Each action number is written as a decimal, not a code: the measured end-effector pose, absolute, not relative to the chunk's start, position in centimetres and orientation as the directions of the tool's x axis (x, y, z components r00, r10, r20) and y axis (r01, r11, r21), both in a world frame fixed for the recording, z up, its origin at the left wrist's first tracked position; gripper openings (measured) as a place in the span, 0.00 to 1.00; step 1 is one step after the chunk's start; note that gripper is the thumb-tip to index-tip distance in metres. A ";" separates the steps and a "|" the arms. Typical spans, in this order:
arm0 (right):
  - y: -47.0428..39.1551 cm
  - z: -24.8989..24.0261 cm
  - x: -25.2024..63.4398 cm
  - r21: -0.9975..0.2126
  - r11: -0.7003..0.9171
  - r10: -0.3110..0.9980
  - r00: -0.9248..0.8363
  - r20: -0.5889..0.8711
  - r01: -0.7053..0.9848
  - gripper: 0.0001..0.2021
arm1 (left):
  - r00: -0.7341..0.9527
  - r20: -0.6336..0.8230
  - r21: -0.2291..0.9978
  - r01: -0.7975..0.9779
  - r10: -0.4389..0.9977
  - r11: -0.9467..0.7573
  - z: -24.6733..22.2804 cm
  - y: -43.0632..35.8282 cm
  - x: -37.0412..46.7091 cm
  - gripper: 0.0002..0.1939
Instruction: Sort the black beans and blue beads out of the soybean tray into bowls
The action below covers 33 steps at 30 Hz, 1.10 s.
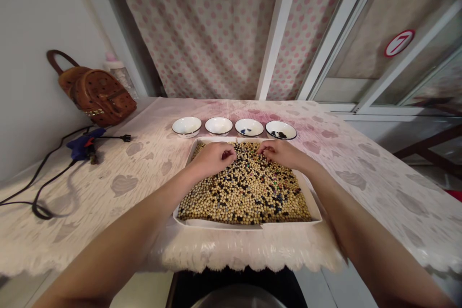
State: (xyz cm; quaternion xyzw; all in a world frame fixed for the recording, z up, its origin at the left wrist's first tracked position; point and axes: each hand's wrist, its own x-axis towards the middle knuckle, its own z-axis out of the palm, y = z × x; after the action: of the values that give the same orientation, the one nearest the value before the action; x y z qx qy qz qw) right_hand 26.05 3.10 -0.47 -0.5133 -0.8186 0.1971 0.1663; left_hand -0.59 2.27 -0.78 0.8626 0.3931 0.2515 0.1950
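Note:
A shallow white tray [252, 225] at the table's front edge holds a thick layer of small beads [249, 192], mostly tan with black ones and a few coloured ones. Over its back left part is my left hand [216, 158], fingers curled together; anything in them is too small to make out. My right hand [276, 152] is at the back right of the tray, its fingertips pinched down at the beads. Behind the tray stand a bowl with dark beads [281, 130], a bowl with a few blue beads [249, 127] and two more white bowls [218, 126] [186, 126].
A blue glue gun [84, 147] with a black cable lies on the left of the patterned tablecloth [375, 192]. At the back left are a brown backpack [99, 91] and a clear bottle [121, 74]. A dotted curtain [212, 29] hangs behind.

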 end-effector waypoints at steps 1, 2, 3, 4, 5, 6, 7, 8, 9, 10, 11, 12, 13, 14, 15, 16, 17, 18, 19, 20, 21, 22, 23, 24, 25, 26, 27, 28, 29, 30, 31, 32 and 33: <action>3.0 -0.4 26.1 -0.536 0.387 0.900 -0.433 0.044 0.751 0.13 | 0.567 0.280 0.535 0.578 0.775 -0.616 -0.8 2.3 -0.6 0.08; 3.0 -0.4 26.1 -0.574 0.381 0.893 -0.449 0.027 0.724 0.13 | 0.568 0.280 0.536 0.577 0.774 -0.617 -0.8 2.3 -0.6 0.08; 3.0 -0.3 26.3 -0.607 0.379 0.885 -0.465 0.017 0.699 0.13 | 0.568 0.277 0.536 0.578 0.775 -0.615 -0.8 2.3 -0.6 0.08; 3.0 -0.3 26.4 -0.630 0.379 0.878 -0.478 0.014 0.677 0.12 | 0.567 0.274 0.537 0.580 0.777 -0.612 -0.8 2.3 -0.6 0.08; 2.9 -0.2 26.5 -0.645 0.384 0.870 -0.493 0.012 0.661 0.11 | 0.565 0.270 0.538 0.583 0.780 -0.608 -0.8 2.3 -0.6 0.08; 2.9 -0.1 26.6 -0.653 0.389 0.860 -0.511 0.005 0.650 0.10 | 0.562 0.266 0.540 0.586 0.783 -0.605 -0.8 2.3 -0.6 0.08; 2.8 0.0 26.7 -0.656 0.395 0.848 -0.529 -0.009 0.644 0.09 | 0.561 0.264 0.541 0.587 0.785 -0.602 -0.8 2.3 -0.6 0.08; 2.7 0.2 26.7 -0.655 0.400 0.836 -0.549 -0.026 0.641 0.09 | 0.559 0.262 0.543 0.588 0.786 -0.599 -0.8 2.3 -0.6 0.08; 2.5 0.4 26.7 -0.653 0.405 0.823 -0.567 -0.045 0.640 0.09 | 0.559 0.262 0.544 0.588 0.787 -0.599 -0.8 2.2 -0.6 0.08; 2.4 0.7 26.6 -0.649 0.409 0.810 -0.582 -0.066 0.642 0.09 | 0.559 0.262 0.545 0.587 0.787 -0.599 -0.8 2.2 -0.6 0.08; 2.2 0.9 26.5 -0.643 0.411 0.799 -0.595 -0.086 0.646 0.10 | 0.560 0.263 0.545 0.585 0.786 -0.600 -0.8 2.2 -0.6 0.09; 2.0 1.0 26.4 -0.635 0.413 0.792 -0.602 -0.104 0.653 0.11 | 0.561 0.265 0.546 0.583 0.784 -0.602 -0.8 2.2 -0.6 0.09; 1.9 1.1 26.4 -0.623 0.416 0.788 -0.605 -0.117 0.662 0.11 | 0.562 0.267 0.546 0.581 0.783 -0.604 -0.8 2.2 -0.6 0.09; 1.8 1.2 26.3 -0.609 0.421 0.786 -0.606 -0.126 0.672 0.12 | 0.563 0.268 0.547 0.579 0.782 -0.605 -0.8 2.2 -0.6 0.09; 1.8 1.2 26.3 -0.595 0.427 0.786 -0.605 -0.129 0.681 0.12 | 0.563 0.269 0.547 0.579 0.782 -0.605 -0.8 2.2 -0.6 0.09; 1.8 1.1 26.3 -0.581 0.434 0.788 -0.603 -0.126 0.688 0.11 | 0.562 0.268 0.546 0.581 0.782 -0.604 -0.8 2.2 -0.6 0.09; 1.9 1.0 26.3 -0.569 0.442 0.789 -0.602 -0.121 0.694 0.11 | 0.561 0.268 0.545 0.583 0.783 -0.603 -0.8 2.2 -0.6 0.09; 1.9 0.8 26.3 -0.561 0.448 0.791 -0.601 -0.114 0.697 0.11 | 0.561 0.267 0.543 0.585 0.784 -0.603 -0.8 2.2 -0.6 0.09; 2.0 0.7 26.3 -0.556 0.452 0.793 -0.600 -0.108 0.698 0.10 | 0.561 0.267 0.541 0.586 0.784 -0.603 -0.7 2.2 -0.6 0.09; 2.1 0.6 26.4 -0.553 0.455 0.795 -0.598 -0.099 0.697 0.10 | 0.561 0.267 0.540 0.586 0.784 -0.604 -0.7 2.2 -0.5 0.09; 2.2 0.4 26.4 -0.554 0.457 0.798 -0.596 -0.090 0.696 0.09 | 0.562 0.266 0.539 0.586 0.783 -0.604 -0.7 2.2 -0.5 0.09; 2.3 0.3 26.5 -0.554 0.458 0.801 -0.593 -0.081 0.695 0.09 | 0.562 0.265 0.539 0.588 0.784 -0.603 -0.6 2.1 -0.5 0.09; 2.3 0.2 26.5 -0.555 0.459 0.804 -0.591 -0.074 0.694 0.08 | 0.560 0.262 0.539 0.591 0.786 -0.601 -0.6 2.1 -0.5 0.09; 2.4 0.2 26.5 -0.555 0.460 0.805 -0.590 -0.070 0.693 0.08 | 0.558 0.260 0.538 0.594 0.788 -0.598 -0.6 2.1 -0.5 0.09; 2.4 0.1 26.6 -0.556 0.461 0.804 -0.590 -0.068 0.691 0.07 | 0.557 0.260 0.538 0.595 0.789 -0.597 -0.6 2.1 -0.5 0.09; 2.5 0.1 26.6 -0.558 0.462 0.804 -0.592 -0.066 0.689 0.07 | 0.557 0.261 0.538 0.595 0.789 -0.598 -0.6 2.1 -0.5 0.09; 2.5 0.0 26.6 -0.561 0.464 0.802 -0.594 -0.064 0.686 0.07 | 0.558 0.262 0.538 0.593 0.788 -0.599 -0.7 2.1 -0.6 0.09; 2.5 0.0 26.6 -0.566 0.465 0.799 -0.598 -0.061 0.680 0.07 | 0.560 0.265 0.539 0.590 0.785 -0.602 -0.7 2.2 -0.6 0.09; 2.5 0.0 26.5 -0.575 0.466 0.797 -0.601 -0.056 0.672 0.07 | 0.562 0.267 0.539 0.586 0.783 -0.605 -0.7 2.2 -0.6 0.09; 2.5 0.0 26.5 -0.586 0.466 0.797 -0.602 -0.048 0.663 0.06 | 0.563 0.268 0.539 0.584 0.781 -0.607 -0.7 2.2 -0.6 0.09; 2.5 0.1 26.5 -0.593 0.468 0.798 -0.601 -0.034 0.655 0.06 | 0.563 0.270 0.539 0.584 0.781 -0.607 -0.8 2.2 -0.6 0.09; 2.4 0.1 26.4 -0.593 0.476 0.801 -0.599 -0.012 0.649 0.05 | 0.563 0.272 0.538 0.584 0.781 -0.608 -0.8 2.2 -0.6 0.08; 2.5 0.1 26.4 -0.589 0.489 0.806 -0.591 0.022 0.644 0.04 | 0.563 0.275 0.536 0.583 0.779 -0.610 -0.8 2.3 -0.6 0.08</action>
State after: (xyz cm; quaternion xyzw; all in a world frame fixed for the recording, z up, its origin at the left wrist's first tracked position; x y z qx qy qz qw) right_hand 26.41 2.47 0.12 -0.4266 -0.8497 0.2714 0.1494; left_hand -0.63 2.26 -0.79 0.8619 0.3953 0.2498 0.1963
